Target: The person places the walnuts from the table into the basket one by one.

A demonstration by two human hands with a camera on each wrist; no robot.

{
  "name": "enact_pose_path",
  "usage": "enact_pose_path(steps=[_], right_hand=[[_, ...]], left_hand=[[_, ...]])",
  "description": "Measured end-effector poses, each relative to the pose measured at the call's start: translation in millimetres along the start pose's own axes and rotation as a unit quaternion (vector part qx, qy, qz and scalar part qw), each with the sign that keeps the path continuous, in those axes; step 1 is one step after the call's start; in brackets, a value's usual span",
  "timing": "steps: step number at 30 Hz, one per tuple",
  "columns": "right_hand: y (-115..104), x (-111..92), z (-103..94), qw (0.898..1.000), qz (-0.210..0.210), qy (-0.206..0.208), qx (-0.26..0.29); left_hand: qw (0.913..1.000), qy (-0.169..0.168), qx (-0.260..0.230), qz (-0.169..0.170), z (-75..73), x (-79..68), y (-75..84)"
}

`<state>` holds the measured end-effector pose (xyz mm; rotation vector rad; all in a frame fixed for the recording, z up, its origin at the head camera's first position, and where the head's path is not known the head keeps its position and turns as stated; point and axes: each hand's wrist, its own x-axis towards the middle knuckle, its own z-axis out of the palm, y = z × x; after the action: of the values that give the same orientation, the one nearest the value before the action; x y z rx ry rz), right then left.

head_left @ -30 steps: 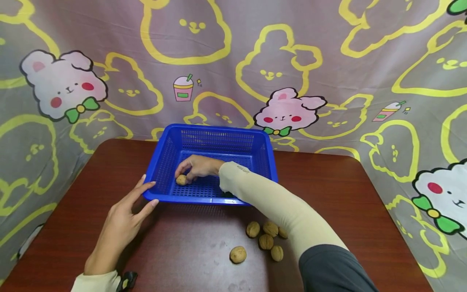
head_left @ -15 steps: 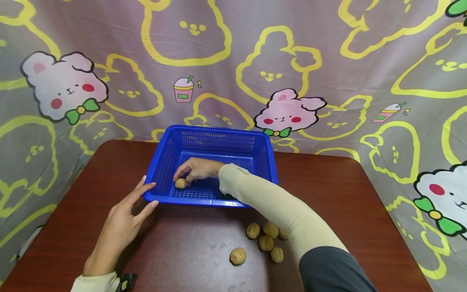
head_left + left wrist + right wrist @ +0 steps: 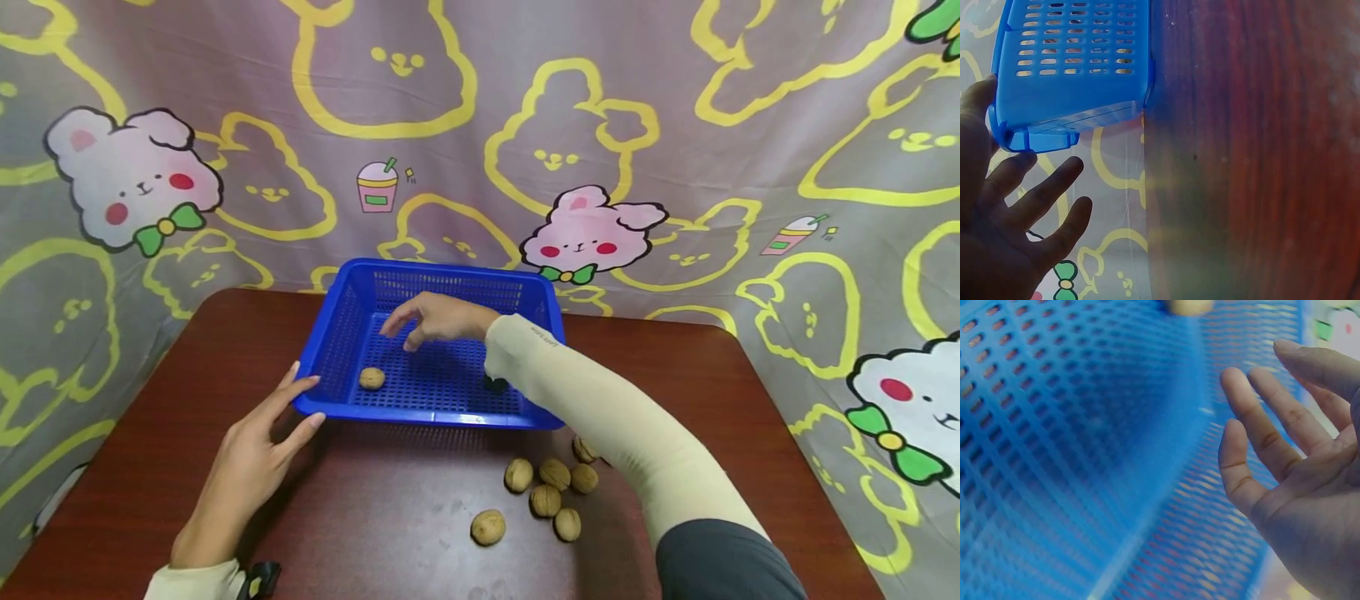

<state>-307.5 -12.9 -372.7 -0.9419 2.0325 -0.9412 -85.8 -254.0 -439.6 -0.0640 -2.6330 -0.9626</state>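
One walnut lies on the floor of a blue plastic basket, near its front left corner. Above the basket floor, up and to the right of that walnut, is my right hand, its fingers loosely spread and holding nothing. The right wrist view shows the bare palm and part of a blurred walnut at the top edge. My left hand touches the basket's front left corner with the thumb and fingertips, fingers extended. Several walnuts are grouped on the table in front of the basket, some partly behind the right sleeve.
A single walnut sits apart, left of the group. The brown table ends at the back near a patterned curtain. The right sleeve crosses the basket's front right corner. A black item shows under the right wrist.
My right hand has let go of the walnut and risen up and to the right, leaving it on the basket floor. The left hand stays at the corner.
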Motion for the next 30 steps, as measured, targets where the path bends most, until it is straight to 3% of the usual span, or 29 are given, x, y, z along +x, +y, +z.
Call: enact_pose_path(steps=[5, 11, 20, 25, 30], right_hand=[[-13.2, -47.0, -20.8, 0.999, -0.012, 0.043, -0.021], [-11.0, -110.7, -24.3, 0.997, -0.018, 0.066, -0.033], [17.9, -201.3, -10.3, 0.987, 0.004, 0.157, -0.044], [39.3, -242.3, 2.3, 0.974, 0.021, 0.224, -0.027], [62.6, -277.8, 12.9, 0.96, 0.001, 0.281, -0.006]], left_hand=[[1.0, 0.003, 0.0, 0.003, 0.0, -0.2, -0.7], [1.0, 0.0, -0.001, 0.001, 1.2, 0.2, -2.1], [0.9999, 0.003, -0.006, 0.009, 1.5, -0.9, -0.7], [0.9999, 0.005, -0.004, 0.008, 1.9, -0.8, -0.4], [1.0, 0.004, -0.001, 0.006, 2.4, -1.5, -1.3]])
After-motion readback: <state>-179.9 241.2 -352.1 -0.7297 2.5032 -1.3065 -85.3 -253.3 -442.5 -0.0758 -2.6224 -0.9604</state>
